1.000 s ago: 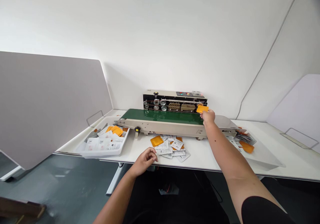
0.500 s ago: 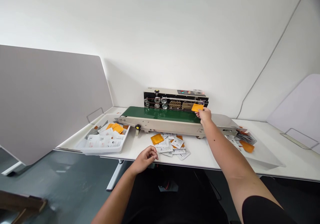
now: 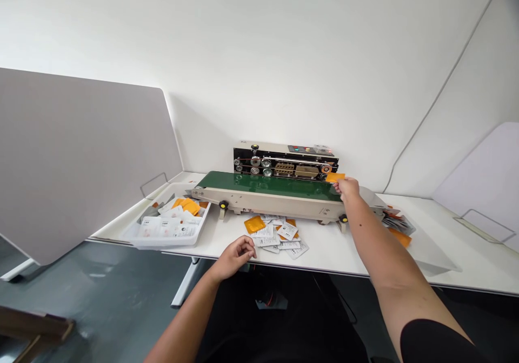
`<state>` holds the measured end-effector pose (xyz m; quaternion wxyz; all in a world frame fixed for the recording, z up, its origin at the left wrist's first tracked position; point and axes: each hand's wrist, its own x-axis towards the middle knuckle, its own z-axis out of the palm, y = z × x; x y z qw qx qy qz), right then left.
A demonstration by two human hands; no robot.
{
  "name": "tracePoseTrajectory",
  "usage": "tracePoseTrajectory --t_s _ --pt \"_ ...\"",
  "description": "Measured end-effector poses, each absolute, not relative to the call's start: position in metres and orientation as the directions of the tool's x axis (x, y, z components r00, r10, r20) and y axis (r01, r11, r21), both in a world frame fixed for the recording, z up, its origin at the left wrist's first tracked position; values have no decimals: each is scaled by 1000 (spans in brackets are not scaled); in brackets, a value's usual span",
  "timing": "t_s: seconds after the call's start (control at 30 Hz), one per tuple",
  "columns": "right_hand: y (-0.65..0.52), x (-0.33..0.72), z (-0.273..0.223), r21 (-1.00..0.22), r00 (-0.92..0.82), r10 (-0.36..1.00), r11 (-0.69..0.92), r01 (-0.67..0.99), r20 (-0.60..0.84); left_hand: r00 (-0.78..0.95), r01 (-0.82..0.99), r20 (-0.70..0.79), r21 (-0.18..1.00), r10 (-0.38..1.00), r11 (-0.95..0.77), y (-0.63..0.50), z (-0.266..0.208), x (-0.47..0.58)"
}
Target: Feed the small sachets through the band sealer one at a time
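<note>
An orange sachet (image 3: 335, 177) is pinched by one end in my right hand (image 3: 347, 188), at the right end of a band sealing machine (image 3: 286, 164). The sachet lies against the machine's face, above the green conveyor belt (image 3: 263, 185). By the table's front edge my left hand (image 3: 235, 256) rests loosely curled, thumb and fingers apart, with nothing in it. Just beyond it lies a loose pile of white printed sachets (image 3: 267, 241), along with an orange sachet (image 3: 254, 224) lying face up.
To the left, a white plastic tray (image 3: 198, 239) holds white and orange sachets. Another tray (image 3: 440, 263) on the right, partly behind my forearm, has sachets standing in it. Grey divider panels (image 3: 81, 158) flank the white table (image 3: 320, 252) at both sides.
My right hand has moved to the right along the machine with the orange sachet still pinched in it. The left hand has stayed in place.
</note>
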<state>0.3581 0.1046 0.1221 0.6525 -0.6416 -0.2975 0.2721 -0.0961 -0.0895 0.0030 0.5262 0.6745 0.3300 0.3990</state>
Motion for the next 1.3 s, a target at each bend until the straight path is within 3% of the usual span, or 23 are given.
tracePoseTrajectory --t_s 0.23,0.43,0.5,0.57,0.63,0.7,0.8,0.9,1.13,1.3 --pt "123 325 125 -997 503 861 -57 -42 -70 444 38 189 973 876 -229 -89 1 -95" --pt "120 313 135 -996 507 861 -75 56 -36 444 38 177 976 878 -216 -88 1 -95" --pt "106 305 140 -975 573 813 -29 218 104 441 32 177 977 880 -213 -89 1 -95" --pt "81 290 140 -874 585 720 61 482 373 438 31 178 977 881 -212 -89 2 -95" --pt "47 269 133 -690 445 640 189 699 626 443 32 178 976 879 -214 -89 3 -95" --pt "9 245 117 -538 188 663 375 755 725 451 35 178 976 875 -216 -89 4 -94" --pt "-41 211 82 -405 -282 740 597 692 611 451 48 172 975 876 -216 -89 4 -93" --pt "-66 191 46 -360 -476 731 666 653 489 445 76 161 973 881 -217 -89 5 -91" --pt "-60 182 -22 -361 -296 874 438 823 385 447 129 156 963 881 -237 -90 9 -87" --pt "-57 186 -31 -416 -265 868 444 794 421 451 156 150 957 880 -244 -88 11 -84"
